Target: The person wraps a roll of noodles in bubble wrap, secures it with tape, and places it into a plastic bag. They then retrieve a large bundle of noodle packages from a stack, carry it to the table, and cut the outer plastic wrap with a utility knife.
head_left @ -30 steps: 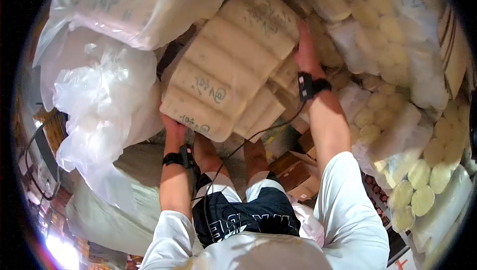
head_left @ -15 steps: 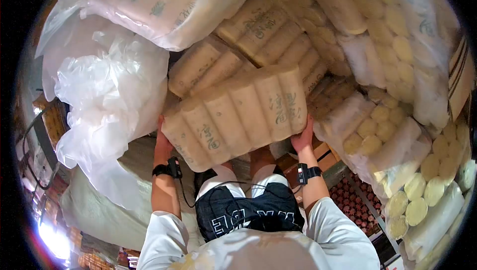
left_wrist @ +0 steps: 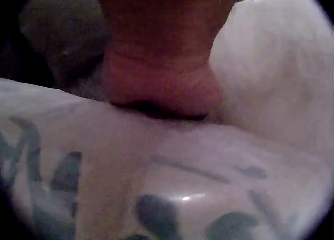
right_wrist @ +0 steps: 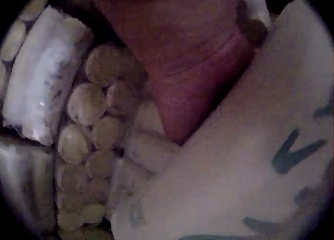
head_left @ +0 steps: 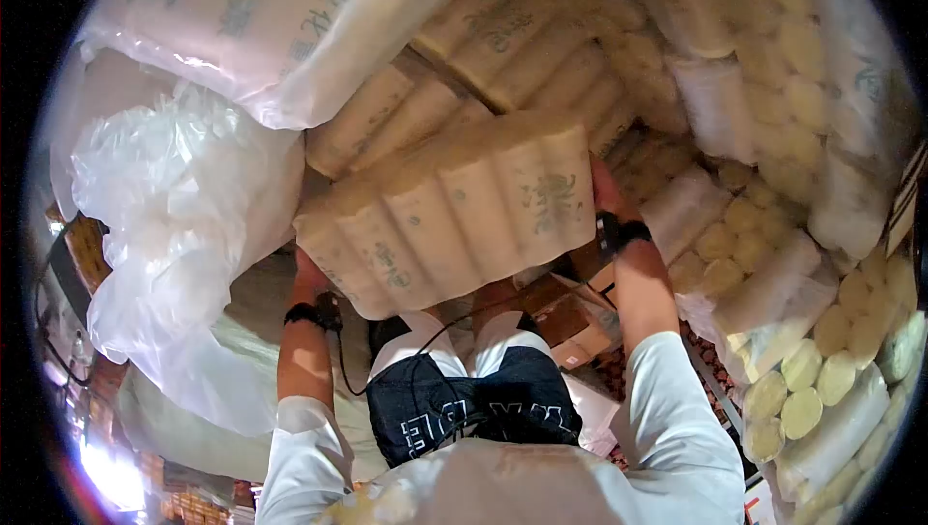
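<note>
A pale pack of several parallel rolls [head_left: 454, 220], wrapped in film with green lettering, is held out in front of the body between both hands. The left hand [head_left: 309, 276] grips its lower left end; the fingers go out of sight beneath. In the left wrist view the heel of the left hand [left_wrist: 164, 89] meets the pack's printed edge. On the other side, the right hand [head_left: 606, 191] holds the right end. The right wrist view shows the right hand [right_wrist: 201, 91] tucked against that side, its fingertips hidden behind the pack.
Similar packs [head_left: 512, 37] lie stacked just beyond. Bundles of rolls with round yellowish ends [head_left: 802, 370] are piled on the right. A large wrapped bag [head_left: 261, 17] and crumpled white plastic [head_left: 184, 196] stand at left. A cardboard box [head_left: 570, 327] sits near the legs.
The pack, first slanted steeply over the stack, has swung to a flatter angle and come nearer the body. Over the last half second it shifted slightly left, and the right hand moved up its side.
</note>
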A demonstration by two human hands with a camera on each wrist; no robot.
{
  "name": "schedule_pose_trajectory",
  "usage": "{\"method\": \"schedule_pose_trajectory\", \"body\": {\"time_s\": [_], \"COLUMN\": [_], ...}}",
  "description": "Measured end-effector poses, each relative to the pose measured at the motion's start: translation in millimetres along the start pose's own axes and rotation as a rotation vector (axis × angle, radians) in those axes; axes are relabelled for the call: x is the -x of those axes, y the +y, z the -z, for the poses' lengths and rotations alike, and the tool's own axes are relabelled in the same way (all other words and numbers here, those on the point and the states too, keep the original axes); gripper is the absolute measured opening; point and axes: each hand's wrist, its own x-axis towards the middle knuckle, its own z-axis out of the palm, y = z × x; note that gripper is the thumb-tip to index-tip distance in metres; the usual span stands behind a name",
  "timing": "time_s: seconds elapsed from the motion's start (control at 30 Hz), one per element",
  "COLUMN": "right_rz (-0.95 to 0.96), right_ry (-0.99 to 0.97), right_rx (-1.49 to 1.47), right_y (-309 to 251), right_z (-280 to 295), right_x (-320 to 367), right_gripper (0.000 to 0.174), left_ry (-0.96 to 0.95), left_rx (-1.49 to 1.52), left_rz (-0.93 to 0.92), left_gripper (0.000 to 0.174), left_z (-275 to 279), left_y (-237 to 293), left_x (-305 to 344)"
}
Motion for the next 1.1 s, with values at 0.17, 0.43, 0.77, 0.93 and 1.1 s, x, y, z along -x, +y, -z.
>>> {"method": "schedule_pose_trajectory", "body": {"time_s": [0.17, 0.43, 0.77, 0.93, 1.1], "right_rz": [-0.056, 0.369, -0.121, -0.105, -0.142], "right_ry": [0.211, 0.11, 0.052, 0.058, 0.07], "right_rx": [0.148, 1.166, 0.058, 0.072, 0.095], "right_y": [-18.6, -14.9, -6.9, 17.2, 33.9], "right_z": [-15.9, 39.9, -40.9, -51.2, -56.0], "right_x": [-1.3, -47.9, 66.6, 71.1, 133.4], "right_gripper": [0.05, 0.046, 0.041, 0.042, 0.042], "left_ry": [0.1, 0.023, 0.187, 0.174, 0.11], "left_rx": [-0.065, -0.322, -1.863, -1.502, -0.882], "left_rz": [0.047, 0.086, -0.175, -0.216, -0.152], "left_gripper": [0.062, 0.055, 0.042, 0.042, 0.043], "left_z": [-58.4, 51.8, -64.7, -88.5, -118.0], "left_y": [-7.2, -1.0, 18.1, 23.7, 40.3], "left_x": [53.2, -14.9, 104.3, 126.3, 178.2]}}
